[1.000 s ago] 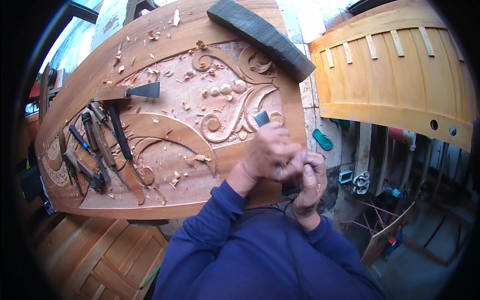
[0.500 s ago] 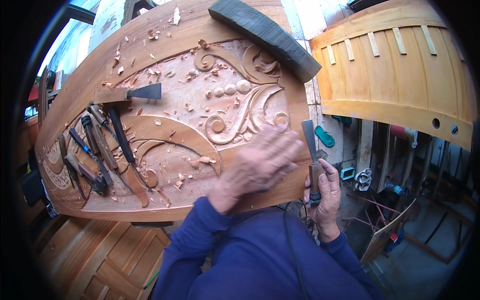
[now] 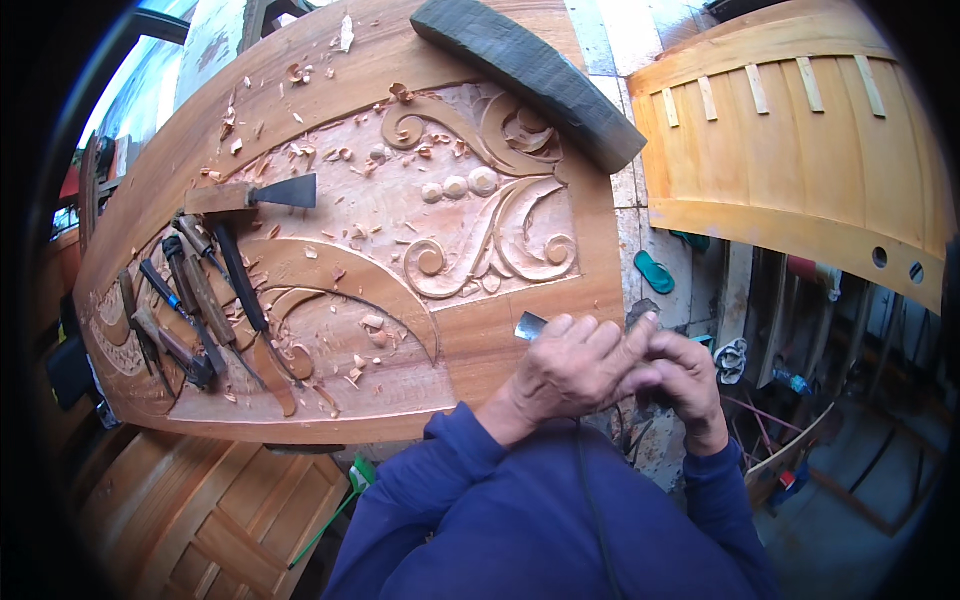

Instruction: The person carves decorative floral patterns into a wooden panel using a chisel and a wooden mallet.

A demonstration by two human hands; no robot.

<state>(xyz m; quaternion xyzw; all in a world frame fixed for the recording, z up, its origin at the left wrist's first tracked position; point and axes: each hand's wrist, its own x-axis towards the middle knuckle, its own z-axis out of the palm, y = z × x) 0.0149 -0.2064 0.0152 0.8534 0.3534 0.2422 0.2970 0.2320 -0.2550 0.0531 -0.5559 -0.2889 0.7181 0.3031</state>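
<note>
A chisel lies across both my hands, its flat steel blade tip point(image 3: 530, 325) poking out to the left. My left hand point(image 3: 570, 365) is closed over the blade side and hides most of the tool. Close against it, my right hand point(image 3: 685, 385) has its fingers curled around the handle end, which is largely covered. Beyond them lies a carved wooden panel point(image 3: 530, 365) with raised scrolls point(image 3: 430, 260) and a row of round beads point(image 3: 455, 187). Both hands are at its near right edge.
Several chisels and gouges point(image 3: 205, 290) lie on the panel's left, beside a wide-bladed tool point(image 3: 285, 192). Wood shavings point(image 3: 375, 325) are scattered about. A dark wood block point(image 3: 530, 80) rests at the far right. A slatted door point(image 3: 780, 150) and green sandal point(image 3: 654, 272) are beyond.
My left hand has moved right, off the panel, and closed over the chisel. The chisel has swung from upright to pointing left, and my right hand has turned inward to meet the left.
</note>
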